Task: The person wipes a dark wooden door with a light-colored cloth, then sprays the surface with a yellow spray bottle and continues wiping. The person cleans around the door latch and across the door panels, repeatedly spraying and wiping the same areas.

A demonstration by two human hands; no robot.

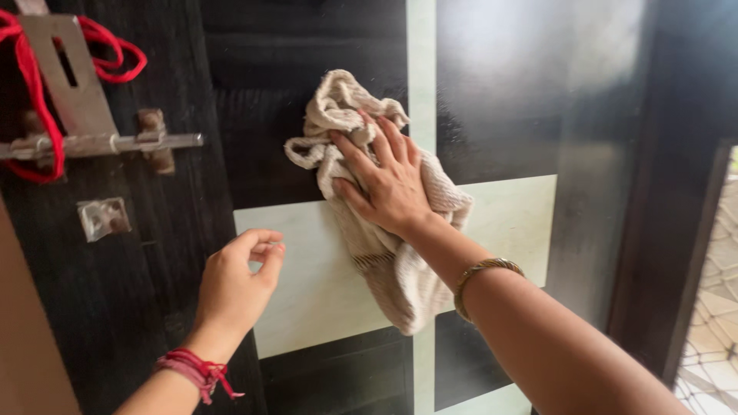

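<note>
A dark, almost black wooden door (pixel 307 92) with a glossy finish fills most of the view, crossed by pale green inlaid bands (pixel 307 284) that form a broad horizontal panel and a narrow vertical stripe. Pressed flat against this door, where the bands meet, is a crumpled beige knitted cloth (pixel 384 261); its ribbed weave shows clearly, its upper part is bunched into folds and its lower end hangs down loosely over the pale panel. The right hand (pixel 388 180) lies on top of the cloth with fingers spread wide, palm pushing it onto the door; a thin gold-coloured bangle (pixel 484 280) sits on that wrist. The left hand (pixel 238 280) hovers just in front of the door, left of the cloth and not touching it, fingers loosely curled toward the thumb and holding nothing; red thread bands (pixel 192 370) circle its wrist. At the upper left, a grey metal sliding bolt latch (pixel 84 123) is fixed to the door, with a red cord (pixel 38 100) looped around it. On the far right, a dark door frame (pixel 676 215) borders a metal mesh grille (pixel 719 307) with daylight behind it.
</note>
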